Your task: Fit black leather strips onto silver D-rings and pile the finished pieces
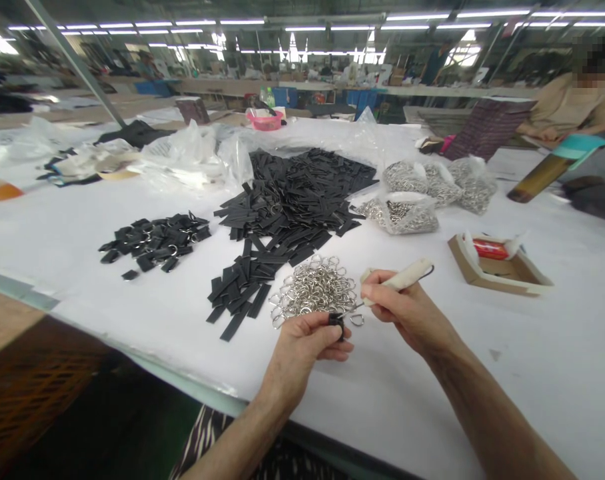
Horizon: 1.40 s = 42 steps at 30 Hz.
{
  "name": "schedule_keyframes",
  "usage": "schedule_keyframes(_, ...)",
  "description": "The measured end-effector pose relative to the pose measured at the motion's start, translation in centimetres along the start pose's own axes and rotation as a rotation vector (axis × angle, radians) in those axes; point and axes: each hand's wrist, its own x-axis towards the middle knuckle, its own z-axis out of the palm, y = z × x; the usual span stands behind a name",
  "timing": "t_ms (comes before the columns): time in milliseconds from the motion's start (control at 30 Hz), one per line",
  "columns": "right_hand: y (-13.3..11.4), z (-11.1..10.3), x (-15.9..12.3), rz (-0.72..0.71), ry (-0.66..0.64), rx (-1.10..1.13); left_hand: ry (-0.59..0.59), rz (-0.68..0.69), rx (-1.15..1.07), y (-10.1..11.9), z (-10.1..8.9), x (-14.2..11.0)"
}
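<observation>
My left hand (310,343) pinches a short black strap (336,325), folded over, between thumb and fingers. In my right hand (395,303) is a tool with a pale wrapped handle (410,275) and a thin metal shaft. Its tip reaches the strap at my left fingertips; whether a ring sits in the fold is hidden. Just beyond my hands lies a heap of silver D-rings (317,287), with one loose D-ring (357,320) at its right edge. Loose black straps (240,290) lie left of the rings, and a large pile of black straps (302,193) rises behind.
At left is a pile of straps fitted with rings (155,241). Bags of metal rings (402,213) stand right of the black pile. An open cardboard box (502,273) holds a red item. Further right are a bottle (552,170) and a seated person (572,107).
</observation>
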Motion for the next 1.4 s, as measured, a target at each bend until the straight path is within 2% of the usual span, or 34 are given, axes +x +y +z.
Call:
schedule_keyframes(500, 0.5, 0.6, 0.3, 0.007, -0.064, -0.008, 0.018, -0.042, 0.067, 0.1, 0.0, -0.2)
schedule_keyframes(700, -0.5, -0.9, 0.1, -0.097, 0.077, 0.191, 0.015, -0.076, 0.053, -0.6, -0.3, -0.3)
schedule_keyframes(867, -0.7, -1.2, -0.1, -0.164, 0.158, 0.207, 0.02, -0.045, 0.004, -0.9, -0.7, -0.6)
schedule_keyframes(967, -0.3, -0.3, -0.5, -0.158, 0.157, 0.118, 0.031, -0.034, -0.02, -0.8, -0.8, -0.8)
schedule_keyframes(1133, 0.3, 1.5, -1.4, -0.234, 0.126, -0.209, 0.042, -0.008, -0.069, -0.8, -1.1, -1.1)
schedule_keyframes(1300, 0.9, 2.8, -2.1, -0.31, -0.092, -0.477, 0.083, 0.02, -0.092, -0.6, -1.4, -1.4)
schedule_keyframes(1400, 1.4, 3.5, -2.3, -0.321, -0.174, -0.538, 0.136, 0.066, -0.089, -0.3, -1.4, -1.6)
